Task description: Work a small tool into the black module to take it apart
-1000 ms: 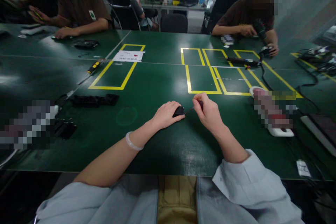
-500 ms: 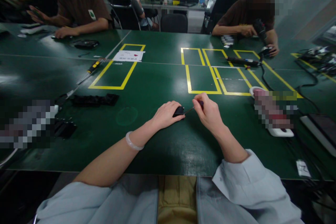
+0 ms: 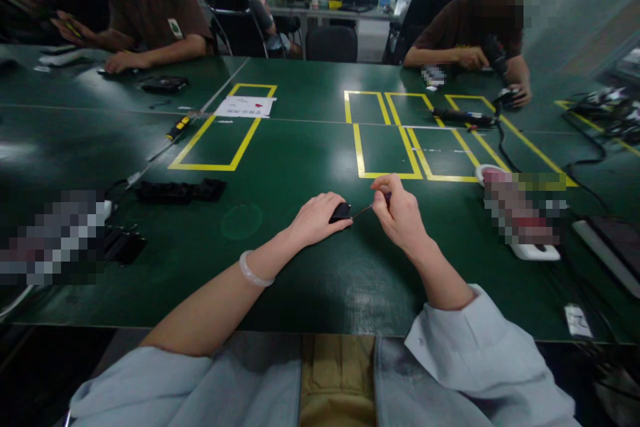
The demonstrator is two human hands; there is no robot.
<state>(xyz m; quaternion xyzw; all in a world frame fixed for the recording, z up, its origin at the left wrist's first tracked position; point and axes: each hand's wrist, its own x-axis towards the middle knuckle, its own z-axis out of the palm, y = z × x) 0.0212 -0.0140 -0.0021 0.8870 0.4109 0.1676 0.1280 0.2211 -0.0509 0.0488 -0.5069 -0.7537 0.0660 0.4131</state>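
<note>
On the green table [image 3: 300, 280], my left hand [image 3: 320, 219] is closed around a small black part [image 3: 341, 213], whose underside and left side are hidden by my fingers and palm. My right hand [image 3: 397, 208] grips a screwdriver [image 3: 363, 211] by its dark handle, most of which my fingers cover. The thin metal shaft slants down to the left, and its tip meets the right end of the black part. What the tip sits in is too small to make out. The right forefinger is lifted and bent over the handle.
Left of my hands lie black parts [image 3: 180, 191] and a yellow-black screwdriver [image 3: 179, 127]. A white paper [image 3: 246, 106] lies across a yellow tape outline. To the right are a black corded tool [image 3: 463, 118] and a white power strip [image 3: 537, 252]. Two co-workers sit across the table.
My right hand has shifted slightly right, and its forefinger has lifted and loosened around the screwdriver handle. My left hand and the black part have stayed in place.
</note>
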